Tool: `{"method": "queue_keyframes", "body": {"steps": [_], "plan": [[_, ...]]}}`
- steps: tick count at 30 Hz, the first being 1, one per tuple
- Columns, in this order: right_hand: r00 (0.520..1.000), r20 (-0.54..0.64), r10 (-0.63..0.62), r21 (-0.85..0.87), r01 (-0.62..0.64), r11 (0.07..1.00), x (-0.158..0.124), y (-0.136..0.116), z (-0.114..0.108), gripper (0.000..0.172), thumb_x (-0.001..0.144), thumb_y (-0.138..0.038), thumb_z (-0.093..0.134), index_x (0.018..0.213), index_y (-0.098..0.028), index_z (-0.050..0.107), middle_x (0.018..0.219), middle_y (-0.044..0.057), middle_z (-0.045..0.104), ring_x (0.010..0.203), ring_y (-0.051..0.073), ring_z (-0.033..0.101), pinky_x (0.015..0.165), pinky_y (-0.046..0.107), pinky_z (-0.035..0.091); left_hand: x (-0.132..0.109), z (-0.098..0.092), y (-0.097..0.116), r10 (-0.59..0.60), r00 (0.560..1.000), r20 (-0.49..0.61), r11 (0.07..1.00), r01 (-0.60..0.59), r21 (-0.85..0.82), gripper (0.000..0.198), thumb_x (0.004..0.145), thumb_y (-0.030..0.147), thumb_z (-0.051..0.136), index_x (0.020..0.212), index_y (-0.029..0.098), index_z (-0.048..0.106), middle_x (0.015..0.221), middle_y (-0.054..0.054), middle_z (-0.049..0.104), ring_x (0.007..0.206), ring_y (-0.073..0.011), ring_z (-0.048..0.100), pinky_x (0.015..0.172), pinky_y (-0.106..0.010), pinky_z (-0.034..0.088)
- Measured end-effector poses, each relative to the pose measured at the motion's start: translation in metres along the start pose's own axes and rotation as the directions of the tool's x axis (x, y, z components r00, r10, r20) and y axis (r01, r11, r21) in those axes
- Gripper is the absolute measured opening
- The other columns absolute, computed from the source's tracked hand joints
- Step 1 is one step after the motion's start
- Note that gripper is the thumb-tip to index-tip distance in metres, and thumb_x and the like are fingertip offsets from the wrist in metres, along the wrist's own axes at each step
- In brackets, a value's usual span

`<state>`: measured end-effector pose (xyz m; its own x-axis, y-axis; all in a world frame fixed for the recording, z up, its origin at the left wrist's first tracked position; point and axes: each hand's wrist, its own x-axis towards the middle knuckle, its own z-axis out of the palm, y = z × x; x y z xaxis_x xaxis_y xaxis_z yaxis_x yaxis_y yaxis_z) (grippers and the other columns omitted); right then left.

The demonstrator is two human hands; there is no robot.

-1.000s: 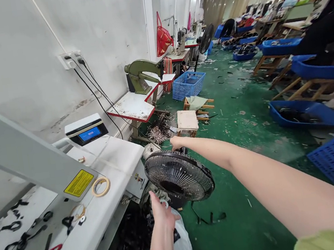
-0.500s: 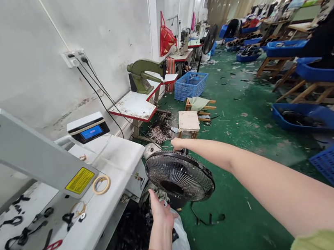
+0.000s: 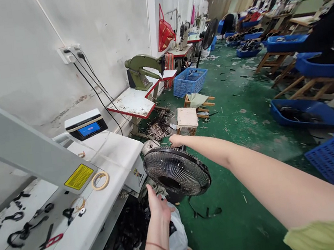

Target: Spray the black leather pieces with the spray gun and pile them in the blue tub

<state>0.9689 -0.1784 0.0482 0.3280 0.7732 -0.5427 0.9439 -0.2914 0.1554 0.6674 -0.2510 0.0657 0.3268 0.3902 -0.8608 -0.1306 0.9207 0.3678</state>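
Observation:
A black floor fan (image 3: 176, 172) with a round wire cage tilts upward in the middle of the view. At its far rim, my right hand (image 3: 175, 141) is closed on the fan; its fingertips are partly hidden. My left hand (image 3: 160, 207) is open with its fingers apart, just in front of the cage's near left side. I cannot tell whether it touches the cage. Below the left hand hangs a whitish plastic bag (image 3: 177, 237).
On the left, a white machine table (image 3: 115, 157) carries a tape roll (image 3: 100, 180), red-handled snips (image 3: 51, 240) and black strips. Beyond the fan stand a small stool (image 3: 186, 118), a green press (image 3: 145, 72) and a blue crate (image 3: 190, 82). Blue tubs (image 3: 306, 113) line the right.
The view has shifted slightly, so the fan and table sit a little differently in it. Both hands keep nearly the same places by the fan.

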Motion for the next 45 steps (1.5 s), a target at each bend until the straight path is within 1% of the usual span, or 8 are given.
{"method": "queue_keyframes", "body": {"steps": [5,9,15,36,40,42,44,45], "plan": [[0.999,-0.024,-0.032,-0.011,0.032,0.999,-0.003,0.000,0.001,0.032,0.090,-0.037,0.059,0.111,-0.013,0.060,0.112,0.010,0.062,0.099,0.021,0.061,0.086,0.040,0.051,-0.001,-0.002,-0.001,-0.005,1.000,-0.011,1.000,0.005,0.020,0.087,0.079,0.075,0.026,0.150,0.031,0.003,0.160,-0.009,0.003,0.145,-0.0344,0.005,0.108,-0.068,0.000],[0.989,-0.074,-0.126,-0.011,0.125,0.992,-0.009,0.002,0.000,0.030,0.086,-0.029,0.063,0.109,-0.010,0.063,0.111,0.016,0.065,0.102,0.024,0.062,0.085,0.032,0.048,-0.001,-0.004,-0.002,0.012,1.000,-0.017,0.999,-0.011,0.033,0.088,0.079,0.075,0.027,0.150,0.030,0.003,0.160,-0.011,0.005,0.144,-0.0354,0.008,0.108,-0.068,0.002],[0.962,-0.106,-0.252,-0.026,0.251,0.968,-0.015,0.011,-0.002,0.030,0.082,-0.020,0.062,0.111,-0.013,0.065,0.112,0.013,0.067,0.102,0.023,0.062,0.080,0.024,0.044,-0.003,-0.005,-0.003,0.022,0.999,-0.023,1.000,-0.022,0.019,0.089,0.078,0.076,0.029,0.150,0.031,0.005,0.160,-0.010,0.005,0.144,-0.0357,0.008,0.107,-0.069,0.001],[0.967,-0.163,-0.193,0.016,0.199,0.980,-0.012,0.015,0.011,0.033,0.080,-0.019,0.063,0.113,-0.017,0.064,0.114,0.013,0.066,0.103,0.023,0.061,0.080,0.025,0.044,-0.008,-0.008,-0.012,0.008,1.000,-0.025,1.000,-0.009,-0.025,0.086,0.081,0.073,0.031,0.150,0.028,0.007,0.160,-0.010,0.006,0.145,-0.0329,0.008,0.111,-0.065,-0.001],[0.965,-0.199,-0.170,0.053,0.184,0.982,-0.015,0.016,0.016,0.033,0.078,-0.018,0.064,0.111,-0.019,0.065,0.114,0.011,0.065,0.105,0.023,0.061,0.082,0.024,0.044,-0.024,0.001,-0.012,0.046,0.997,-0.058,0.999,-0.045,0.025,0.076,0.084,0.067,0.034,0.147,0.027,0.022,0.158,-0.011,0.016,0.144,-0.0318,0.014,0.112,-0.062,0.006],[0.958,-0.252,-0.139,0.073,0.162,0.984,-0.021,0.016,0.019,0.038,0.079,-0.018,0.063,0.117,-0.021,0.062,0.119,0.010,0.062,0.107,0.021,0.059,0.085,0.023,0.043,-0.052,0.001,-0.012,0.189,0.980,0.059,0.973,-0.195,0.125,0.068,0.082,0.060,0.050,0.140,0.025,0.040,0.153,-0.010,0.032,0.142,-0.0316,0.022,0.115,-0.056,0.012],[0.941,-0.328,-0.083,0.096,0.120,0.988,-0.030,0.018,0.021,0.045,0.083,-0.019,0.058,0.127,-0.022,0.055,0.126,0.011,0.057,0.112,0.021,0.057,0.090,0.024,0.042,-0.093,-0.013,-0.012,0.339,0.880,0.332,0.888,-0.416,0.196,0.065,0.070,0.052,0.070,0.126,0.021,0.057,0.138,-0.012,0.052,0.136,-0.0342,0.035,0.115,-0.051,0.020],[0.929,-0.368,-0.044,0.110,0.091,0.990,-0.037,0.020,0.022,0.046,0.085,-0.018,0.055,0.131,-0.021,0.051,0.129,0.012,0.055,0.114,0.021,0.056,0.092,0.025,0.042,-0.117,-0.027,-0.014,0.328,0.831,0.449,0.868,-0.453,0.204,0.067,0.064,0.054,0.075,0.120,0.020,0.063,0.129,-0.013,0.059,0.131,-0.0376,0.041,0.113,-0.055,0.024]]}}
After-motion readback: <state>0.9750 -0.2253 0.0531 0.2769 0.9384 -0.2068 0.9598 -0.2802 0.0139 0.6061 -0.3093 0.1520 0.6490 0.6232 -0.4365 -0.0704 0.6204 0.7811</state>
